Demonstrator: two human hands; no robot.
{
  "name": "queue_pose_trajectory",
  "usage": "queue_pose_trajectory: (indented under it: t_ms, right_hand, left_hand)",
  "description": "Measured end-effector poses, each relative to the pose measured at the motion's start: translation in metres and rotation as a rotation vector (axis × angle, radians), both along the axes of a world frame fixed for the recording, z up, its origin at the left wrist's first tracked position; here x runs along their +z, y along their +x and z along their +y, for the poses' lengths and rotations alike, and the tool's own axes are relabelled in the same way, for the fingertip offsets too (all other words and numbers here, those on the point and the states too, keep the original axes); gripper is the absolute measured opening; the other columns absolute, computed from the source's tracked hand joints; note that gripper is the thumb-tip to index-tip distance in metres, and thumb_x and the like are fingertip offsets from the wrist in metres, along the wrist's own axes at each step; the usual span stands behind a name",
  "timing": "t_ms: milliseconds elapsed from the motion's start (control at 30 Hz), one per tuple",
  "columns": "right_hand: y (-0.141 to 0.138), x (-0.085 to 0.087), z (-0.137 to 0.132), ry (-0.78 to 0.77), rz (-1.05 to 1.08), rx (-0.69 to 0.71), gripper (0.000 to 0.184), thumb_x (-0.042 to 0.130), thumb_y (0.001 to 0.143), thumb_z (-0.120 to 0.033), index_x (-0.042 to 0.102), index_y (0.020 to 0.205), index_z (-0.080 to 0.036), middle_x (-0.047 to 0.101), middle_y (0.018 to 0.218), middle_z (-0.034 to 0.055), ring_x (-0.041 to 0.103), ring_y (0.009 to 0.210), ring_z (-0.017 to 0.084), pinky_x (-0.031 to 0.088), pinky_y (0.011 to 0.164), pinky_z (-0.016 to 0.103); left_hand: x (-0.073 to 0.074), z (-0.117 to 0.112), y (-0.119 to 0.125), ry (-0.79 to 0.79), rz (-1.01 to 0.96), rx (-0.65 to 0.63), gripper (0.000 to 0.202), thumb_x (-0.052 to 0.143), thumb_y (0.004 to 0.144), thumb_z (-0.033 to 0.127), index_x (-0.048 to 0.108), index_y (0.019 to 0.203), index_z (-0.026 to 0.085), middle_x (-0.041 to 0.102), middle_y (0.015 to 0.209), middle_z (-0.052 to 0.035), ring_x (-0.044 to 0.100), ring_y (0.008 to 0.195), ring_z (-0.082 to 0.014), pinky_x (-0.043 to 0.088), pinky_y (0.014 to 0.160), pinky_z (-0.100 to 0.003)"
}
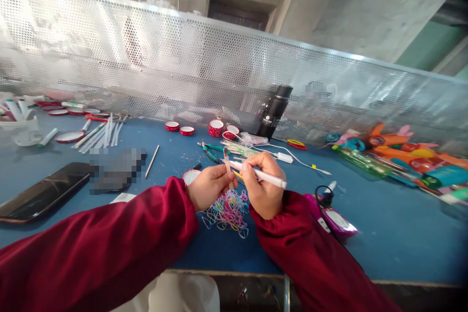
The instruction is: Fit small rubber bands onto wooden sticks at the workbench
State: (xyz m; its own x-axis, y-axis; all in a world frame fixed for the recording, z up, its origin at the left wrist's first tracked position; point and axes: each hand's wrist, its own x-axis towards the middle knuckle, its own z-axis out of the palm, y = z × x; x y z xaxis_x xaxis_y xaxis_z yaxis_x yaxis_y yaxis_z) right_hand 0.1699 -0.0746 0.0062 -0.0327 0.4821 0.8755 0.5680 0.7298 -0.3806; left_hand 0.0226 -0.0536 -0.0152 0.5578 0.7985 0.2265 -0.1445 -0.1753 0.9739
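My left hand (207, 186) pinches a thin flat stick (227, 165), upright and dark at its top end. In my right hand (266, 190) is a white marker pen (271, 178), its pinkish tip pointing left close to the stick. A yellow strip shows between the two hands; I cannot make out what it belongs to. Just below them lies a loose pile of coloured rubber bands (230, 214) on the blue table (215, 256). Behind the hands are green-handled pliers (210, 152), partly covered.
A black bottle (274, 112) stands by the perforated metal screen (164, 58). Red tape rolls (216, 128) sit nearby. To the left are a phone (47, 190), glue sticks (106, 131) and a cup of markers (22, 129). On the right lie a purple packet (338, 222) and orange items (395, 151).
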Motion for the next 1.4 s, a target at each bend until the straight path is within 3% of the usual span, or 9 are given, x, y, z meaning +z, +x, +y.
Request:
queue_pose_trajectory:
  t_ms: [1400]
  right_hand:
    - [0.0012,0.0021,0.0001,0.008,-0.008,-0.027,0.01,0.056,0.082,-0.019,0.052,0.073,-0.021,0.057,0.067,-0.0015,0.054,0.061,0.014,0.043,0.059,0.028]
  left_hand:
    - [0.0035,-0.0039,0.0016,-0.04,0.001,-0.035,0.048,0.056,0.075,0.062,0.051,0.074,0.015,0.039,0.055,0.0056,0.033,0.047,-0.0053,0.024,0.045,-0.022]
